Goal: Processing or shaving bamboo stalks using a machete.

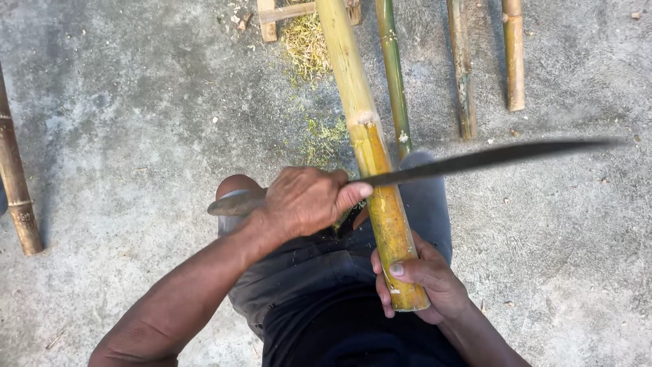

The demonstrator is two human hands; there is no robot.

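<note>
A thick yellow bamboo pole (353, 88) runs from the top of the view down to my lap. My right hand (424, 282) grips its near end from below, thumb on top. My left hand (305, 200) is closed around the handle of a long dark machete (489, 158). The blade lies across the pole just below a node and points right. The lower stretch of the pole is a deeper yellow than the part above the node. My knees, in grey trousers, are under the pole.
Three thinner bamboo poles lie on the concrete at the top right: a green one (394, 75), a brown one (463, 68), a short yellow one (514, 54). Shavings (305, 41) and a wooden block (268, 20) lie at the top. Another brown pole (13, 183) lies at the left edge.
</note>
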